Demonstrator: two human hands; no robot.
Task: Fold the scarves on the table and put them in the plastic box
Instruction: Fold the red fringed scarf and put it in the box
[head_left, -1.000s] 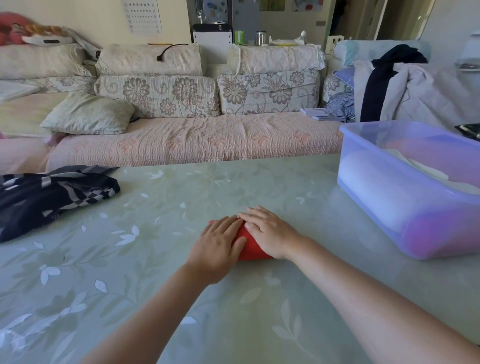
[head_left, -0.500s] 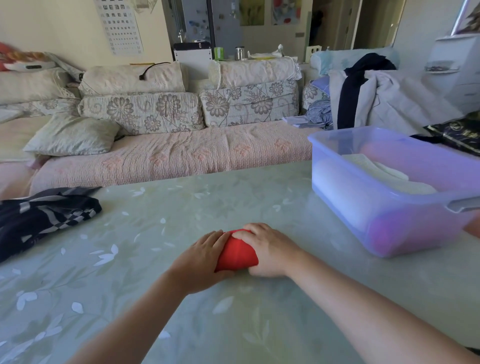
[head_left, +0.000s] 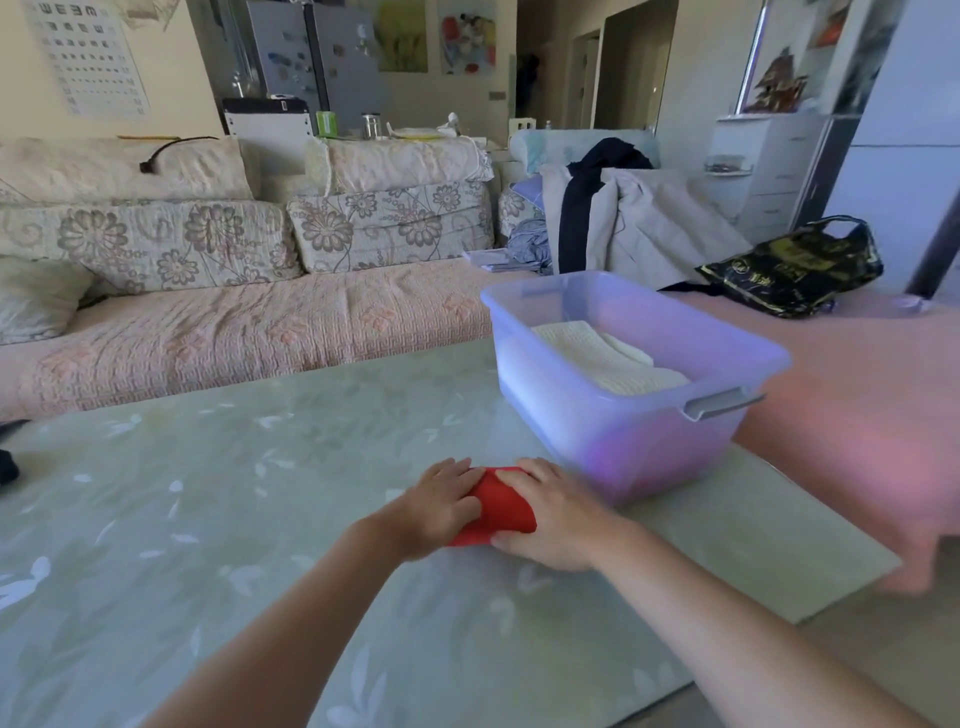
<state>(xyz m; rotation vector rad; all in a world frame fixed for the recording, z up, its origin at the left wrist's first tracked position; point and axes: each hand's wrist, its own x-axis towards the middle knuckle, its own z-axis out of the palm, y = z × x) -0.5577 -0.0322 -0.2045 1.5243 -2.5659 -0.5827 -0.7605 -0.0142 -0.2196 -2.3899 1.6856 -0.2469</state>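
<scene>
Head view. Red scarf (head_left: 503, 506), folded into a small, plain, smooth bundle, at the green worktop (head_left: 260, 493) just in front of the plastic box (head_left: 623, 431), which holds a cream scarf (head_left: 608, 358). Left grip (head_left: 441, 506) and right grip (head_left: 553, 514) clasp it from either side, the right thumb beneath. The visible face broadens toward the person; the long axis is hidden.

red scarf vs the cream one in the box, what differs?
The red scarf sits on the table, held between left hand and right hand; the cream scarf lies untouched inside the plastic box. Red scarf is a compact bundle; cream scarf lies flatter, wider. Both look folded.
</scene>
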